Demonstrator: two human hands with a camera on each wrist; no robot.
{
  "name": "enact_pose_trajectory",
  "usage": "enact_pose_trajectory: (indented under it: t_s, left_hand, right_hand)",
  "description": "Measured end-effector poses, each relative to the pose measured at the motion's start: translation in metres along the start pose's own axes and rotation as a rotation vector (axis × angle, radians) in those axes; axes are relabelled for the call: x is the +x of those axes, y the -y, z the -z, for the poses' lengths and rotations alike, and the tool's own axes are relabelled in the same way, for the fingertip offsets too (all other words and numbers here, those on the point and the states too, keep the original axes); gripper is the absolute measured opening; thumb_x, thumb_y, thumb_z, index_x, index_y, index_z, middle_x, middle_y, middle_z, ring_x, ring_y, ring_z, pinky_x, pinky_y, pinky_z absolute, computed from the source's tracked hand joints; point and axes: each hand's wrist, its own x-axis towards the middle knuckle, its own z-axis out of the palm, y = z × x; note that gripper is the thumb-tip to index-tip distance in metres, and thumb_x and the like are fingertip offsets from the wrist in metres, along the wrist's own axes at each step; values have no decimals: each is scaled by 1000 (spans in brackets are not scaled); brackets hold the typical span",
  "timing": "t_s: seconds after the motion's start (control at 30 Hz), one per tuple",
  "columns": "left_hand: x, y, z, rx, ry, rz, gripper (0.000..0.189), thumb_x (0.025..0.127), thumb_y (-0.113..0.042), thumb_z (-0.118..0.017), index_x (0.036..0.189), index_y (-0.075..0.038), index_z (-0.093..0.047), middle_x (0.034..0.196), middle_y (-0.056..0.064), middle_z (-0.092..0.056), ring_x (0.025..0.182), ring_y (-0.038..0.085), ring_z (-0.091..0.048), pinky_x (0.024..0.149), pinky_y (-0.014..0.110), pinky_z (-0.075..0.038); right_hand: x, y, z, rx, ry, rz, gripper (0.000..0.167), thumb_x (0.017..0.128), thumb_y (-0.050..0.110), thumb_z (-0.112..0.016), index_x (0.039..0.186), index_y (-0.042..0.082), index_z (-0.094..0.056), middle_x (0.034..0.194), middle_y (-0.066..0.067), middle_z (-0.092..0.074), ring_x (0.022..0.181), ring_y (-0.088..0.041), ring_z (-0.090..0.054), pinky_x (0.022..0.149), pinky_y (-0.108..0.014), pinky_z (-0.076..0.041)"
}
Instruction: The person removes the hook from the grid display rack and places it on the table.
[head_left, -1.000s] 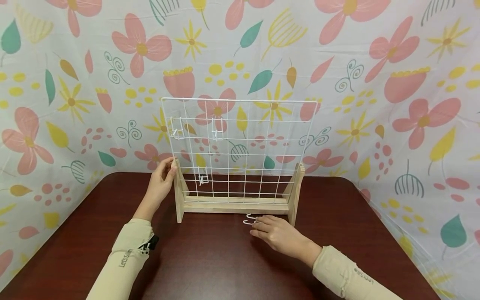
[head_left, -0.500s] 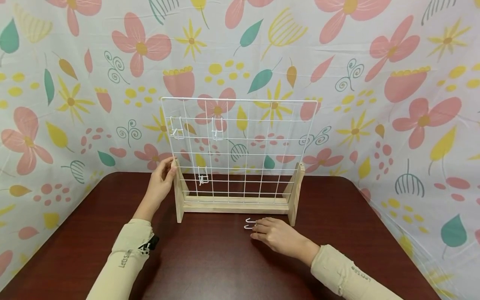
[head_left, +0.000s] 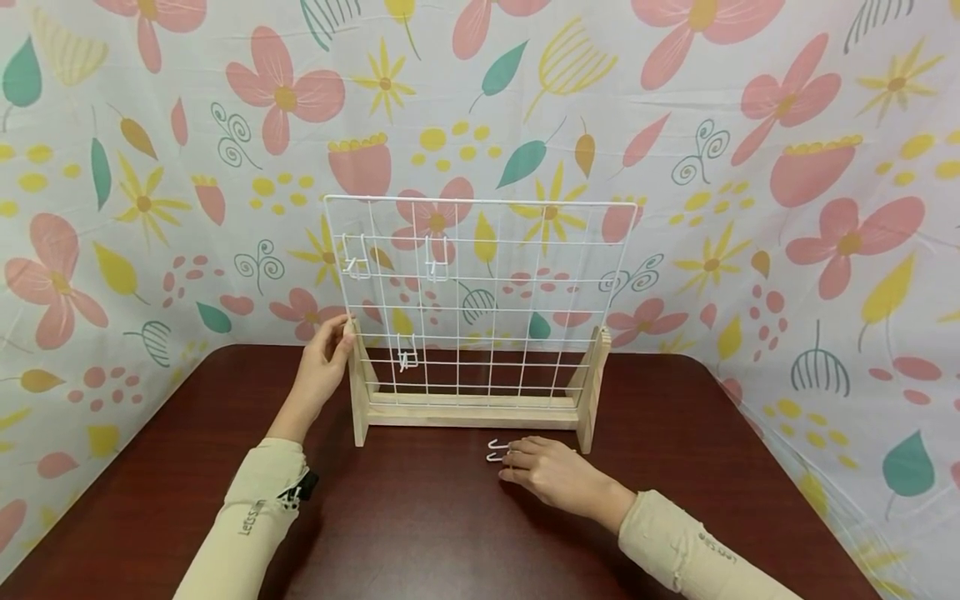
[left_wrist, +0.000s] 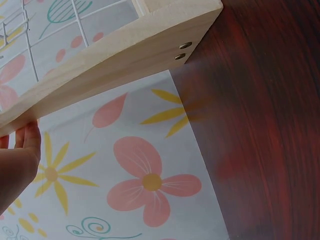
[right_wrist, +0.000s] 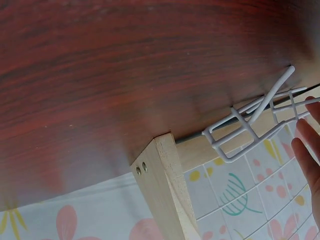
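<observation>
My left hand (head_left: 322, 358) grips the top of the left wooden upright (head_left: 357, 392) of a stand, thumb in front. In the left wrist view, its fingers (left_wrist: 31, 140) lie against the board's edge. The stand bears a white wire grid panel (head_left: 491, 310). My right hand (head_left: 558, 475) is low over the table in front of the stand, holding a white wire hook (head_left: 497, 450) whose two bent prongs point left past the fingers. The right wrist view shows the hook's frame and straight peg (right_wrist: 272, 95), fingertips at one end.
Three similar white hooks hang on the grid: upper left (head_left: 356, 257), upper middle (head_left: 437, 259) and lower left (head_left: 407, 353). A wooden crossbar (head_left: 472, 417) joins the uprights at the base. The dark red table (head_left: 420, 517) ends at a flower-patterned cloth (head_left: 480, 100) behind.
My right hand and the hook have moved slightly toward the front of the table. The left hand and the stand stay where they were.
</observation>
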Motion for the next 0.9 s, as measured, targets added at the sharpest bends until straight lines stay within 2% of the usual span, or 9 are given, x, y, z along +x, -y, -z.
enact_pose_trajectory:
  t_s: [0.2,0.3,0.4,0.63,0.77,0.9]
  left_hand:
    - [-9,-24,-1,12,7,-3,36,100,0,-46,134,11,-43,110,23,-50,92,5,-46,79,11,-38]
    - [-9,-26,0,15,9,6,37,100,0,-46,135,12,-42,111,25,-50,93,7,-46,80,11,-38]
    - [-7,-21,0,6,13,16,38,100,0,-46,135,11,-42,112,24,-49,92,7,-46,79,11,-38]
    - [3,6,1,18,1,1,40,101,-11,-48,137,4,-44,113,17,-50,94,5,-46,80,11,-38]
    - [3,10,2,22,2,-17,40,101,-13,-48,137,4,-44,113,15,-50,95,6,-47,81,11,-39]
    - [3,10,1,15,5,-5,40,101,-13,-48,138,3,-44,114,17,-50,96,6,-47,82,11,-39]
  right_hand:
    - [0,3,-1,13,7,-8,17,85,18,-64,98,18,-75,99,1,-69,98,-20,-64,88,-33,-50]
    - [1,4,-1,25,16,-8,17,85,18,-67,100,17,-75,99,1,-69,99,-20,-64,89,-34,-50]
    - [1,4,0,24,22,-7,17,84,19,-69,100,17,-75,100,2,-69,100,-20,-64,89,-34,-50]
    - [1,4,0,23,39,-13,15,84,21,-71,98,18,-76,101,2,-70,102,-21,-63,91,-32,-49]
    - [2,5,1,35,44,-13,13,85,22,-72,96,18,-77,101,2,-70,103,-21,-63,91,-32,-48]
    - [2,6,2,39,45,-14,12,85,23,-73,95,18,-77,100,2,-70,104,-22,-63,91,-32,-49]
